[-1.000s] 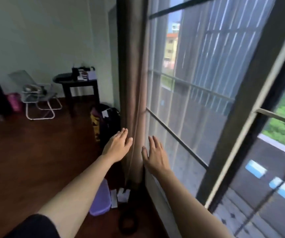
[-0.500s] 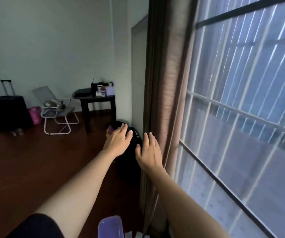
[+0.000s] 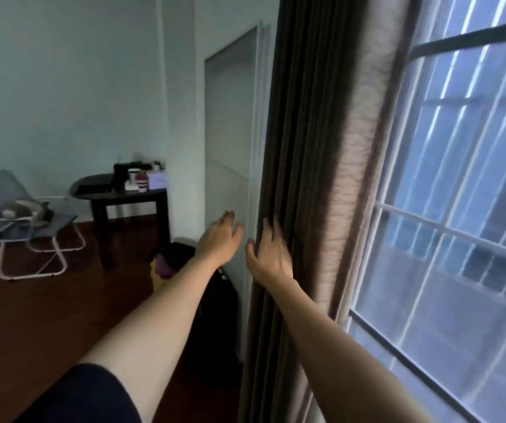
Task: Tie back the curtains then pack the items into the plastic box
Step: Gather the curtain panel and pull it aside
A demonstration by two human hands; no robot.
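Observation:
A brown curtain (image 3: 312,154) hangs gathered in long folds at the left edge of the window (image 3: 459,209). My right hand (image 3: 268,253) lies flat and open against the curtain's left folds at waist height. My left hand (image 3: 219,238) is open with fingers spread, just left of the curtain in front of the white wall, apart from the fabric. Both arms reach forward side by side. No plastic box is in view.
A black bag (image 3: 203,288) with a purple and yellow item (image 3: 161,268) stands on the floor below my left hand. Farther back are a dark side table (image 3: 120,196) with small items and a folding chair (image 3: 29,230). Dark wooden floor (image 3: 47,315) spreads left.
The view has risen and swung left along the curtain. The purple box lid on the floor has dropped out of sight. Both hands stay raised and open, the right one now touching the curtain folds.

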